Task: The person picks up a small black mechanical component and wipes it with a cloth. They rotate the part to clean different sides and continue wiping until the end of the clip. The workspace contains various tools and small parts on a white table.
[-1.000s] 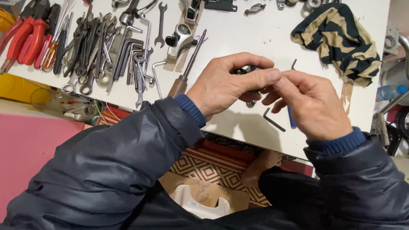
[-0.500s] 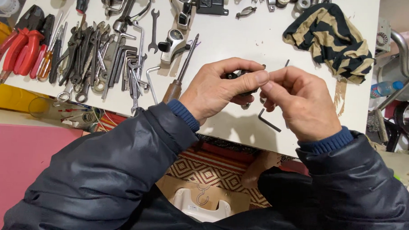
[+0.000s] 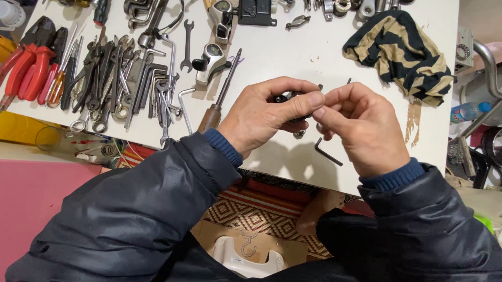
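— What's being held?
— A small black part (image 3: 288, 98), pinched in the left hand (image 3: 263, 116) fingers above the white counter (image 3: 298, 53); right hand (image 3: 362, 128) fingers grip it too.
— Nearby?
— A black hex key (image 3: 328, 152) below, striped cloth (image 3: 404, 54) right.

Two hands, left hand (image 3: 263, 116) and right hand (image 3: 360, 128), pinched one small black part (image 3: 288, 97) between them. Just below that grip lay one black hex key (image 3: 328, 152); up-right of it, one striped cloth (image 3: 404, 52); left, one wooden-handled screwdriver (image 3: 219, 101); far left, two red-handled pliers (image 3: 20, 66).
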